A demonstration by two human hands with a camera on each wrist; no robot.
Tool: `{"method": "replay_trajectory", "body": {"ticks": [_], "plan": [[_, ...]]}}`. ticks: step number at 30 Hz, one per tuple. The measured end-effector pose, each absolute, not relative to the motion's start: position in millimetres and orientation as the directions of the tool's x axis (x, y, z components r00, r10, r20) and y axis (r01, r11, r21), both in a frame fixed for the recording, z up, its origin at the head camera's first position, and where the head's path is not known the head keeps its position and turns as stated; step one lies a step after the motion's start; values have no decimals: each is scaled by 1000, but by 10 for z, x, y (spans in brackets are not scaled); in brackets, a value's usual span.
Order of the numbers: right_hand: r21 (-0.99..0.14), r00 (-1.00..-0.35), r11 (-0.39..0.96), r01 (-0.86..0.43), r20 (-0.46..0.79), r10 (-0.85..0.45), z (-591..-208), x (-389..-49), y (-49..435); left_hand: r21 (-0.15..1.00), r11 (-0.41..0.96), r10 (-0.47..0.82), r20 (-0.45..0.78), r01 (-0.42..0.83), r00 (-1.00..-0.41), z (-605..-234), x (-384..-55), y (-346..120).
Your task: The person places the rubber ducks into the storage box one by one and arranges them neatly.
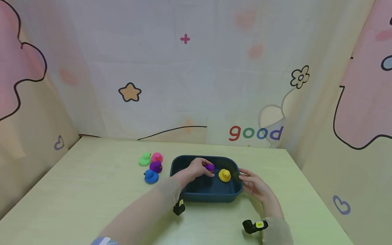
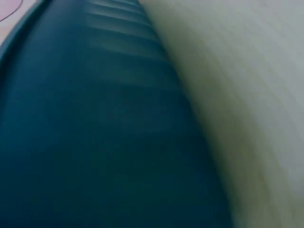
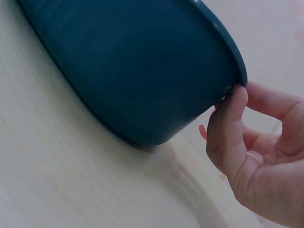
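Note:
A dark teal plastic basin (image 1: 208,197) stands on the table, and its outer wall (image 3: 142,71) fills much of the right wrist view. Reaching over its near left side, my left hand (image 1: 199,168) holds a purple rubber duck (image 1: 210,167) inside it, fingers partly covering the duck. A yellow rubber duck (image 1: 225,175) sits upright in the right half of the basin. My right hand (image 1: 255,185) grips the basin's right end at the rim, with curled fingers in the right wrist view. The left wrist view shows basin wall (image 2: 104,118) and no hand.
Left of the basin, a green duck (image 1: 145,159), a pink duck (image 1: 157,157), another purple duck (image 1: 156,166) and a blue duck (image 1: 151,176) are clustered on the pale wooden table (image 1: 92,190). A printed curtain (image 1: 199,85) hangs behind the table.

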State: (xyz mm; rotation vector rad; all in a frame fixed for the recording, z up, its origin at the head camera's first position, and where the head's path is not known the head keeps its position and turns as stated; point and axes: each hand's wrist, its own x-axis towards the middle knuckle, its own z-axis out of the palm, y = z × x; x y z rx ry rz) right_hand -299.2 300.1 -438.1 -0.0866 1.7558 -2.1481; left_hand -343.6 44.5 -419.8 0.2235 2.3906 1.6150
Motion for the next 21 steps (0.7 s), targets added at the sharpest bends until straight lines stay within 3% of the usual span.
{"method": "replay_trajectory", "body": {"ticks": [21], "plan": [[-957,-931,-160,241,-181,-316,-4400,-2999,3010,806,582,257,-56,108,-965,-4393,-3479,504]]}}
